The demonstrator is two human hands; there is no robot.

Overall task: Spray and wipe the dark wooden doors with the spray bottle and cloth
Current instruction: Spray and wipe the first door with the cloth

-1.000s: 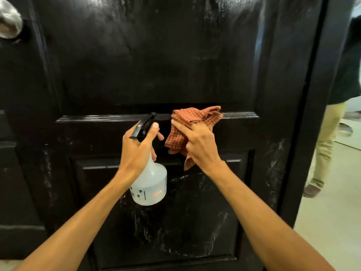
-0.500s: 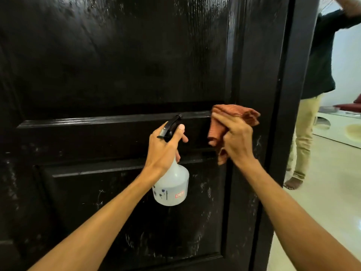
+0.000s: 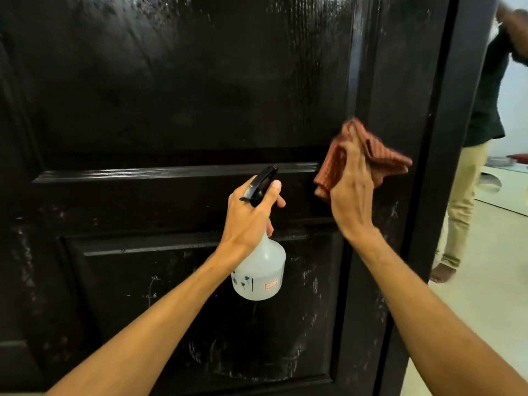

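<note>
Rust-red cloth bunched in right hand grip, against door right stile, level with mid rail; left hand clamped round spray bottle neck, just off door's middle. Best now: flatten cloth, firm overlapping strokes along grain, chase streaks on lower panel.

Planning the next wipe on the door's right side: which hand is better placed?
Right. The right hand grips the cloth by that side of the door; the left hand holds the spray bottle.
</note>
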